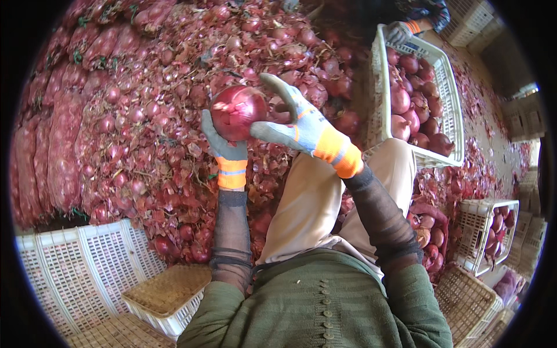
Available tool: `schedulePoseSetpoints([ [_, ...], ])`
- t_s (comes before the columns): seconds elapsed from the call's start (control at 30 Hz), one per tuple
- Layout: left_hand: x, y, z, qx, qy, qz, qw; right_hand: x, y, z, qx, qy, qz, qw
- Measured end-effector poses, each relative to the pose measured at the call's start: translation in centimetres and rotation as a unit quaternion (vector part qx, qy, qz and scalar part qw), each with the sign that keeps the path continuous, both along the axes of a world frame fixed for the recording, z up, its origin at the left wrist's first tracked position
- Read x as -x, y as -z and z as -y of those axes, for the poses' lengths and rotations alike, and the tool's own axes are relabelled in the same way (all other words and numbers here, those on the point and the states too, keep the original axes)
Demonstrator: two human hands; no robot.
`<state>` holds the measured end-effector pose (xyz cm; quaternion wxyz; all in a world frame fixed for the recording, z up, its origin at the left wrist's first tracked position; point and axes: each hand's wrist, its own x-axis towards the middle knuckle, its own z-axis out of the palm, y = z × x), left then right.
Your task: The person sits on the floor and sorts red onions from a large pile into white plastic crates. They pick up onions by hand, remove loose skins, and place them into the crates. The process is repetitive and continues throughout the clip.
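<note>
A large red onion (238, 113) rests in my left hand (224, 139), which wears a grey work glove with an orange cuff and cups the onion from below and its left side. My right hand (300, 122), in a matching glove, is at the onion's right side with its fingers spread; whether a fingertip touches the onion I cannot tell. Beneath both hands spreads a big heap of red onions and loose papery skins (174, 130). To the right of my right hand, a white plastic crate (457, 113) holds several large red onions (400, 100).
Another person's gloved hand (398, 33) grips the crate's far end. Filled red mesh sacks (65, 148) lie at the left. White plastic crates (100, 252) stand at the lower left. A smaller crate of onions (472, 235) and an open mesh sack of onions (435, 213) are at the right.
</note>
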<state>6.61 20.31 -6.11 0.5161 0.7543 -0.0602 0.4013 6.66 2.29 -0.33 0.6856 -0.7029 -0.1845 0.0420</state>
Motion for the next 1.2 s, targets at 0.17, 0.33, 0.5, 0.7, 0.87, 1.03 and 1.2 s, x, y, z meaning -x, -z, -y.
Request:
schedulePoseSetpoints([
  [0.17,-3.7,-1.5,3.7,0.3,0.171,-0.142,0.927,-3.0,2.0,-0.3,-0.246,0.175,-0.022,0.953],
  [0.33,-7.1,0.8,5.7,0.017,0.116,-0.117,0.986,-3.8,3.9,7.4,-0.312,0.281,0.063,0.905],
  [0.5,-4.8,7.3,-2.2,0.171,0.064,-0.367,0.912,-1.3,4.1,25.0,-0.11,0.411,0.03,0.905],
  [0.7,2.6,17.1,-13.5,0.074,-0.021,-0.446,0.892,1.8,12.0,37.1,0.616,0.306,0.055,0.724],
  [0.87,7.1,20.4,-17.2,0.138,-0.074,-0.51,0.846,3.8,19.9,39.3,0.51,0.217,0.056,0.831],
  [1.03,18.0,23.5,-21.5,0.144,-0.066,-0.574,0.803,3.7,21.2,42.3,0.573,0.108,0.19,0.79],
  [1.2,31.1,24.9,-23.1,-0.238,-0.195,-0.591,0.745,5.7,19.5,41.6,0.494,0.202,0.098,0.84],
])
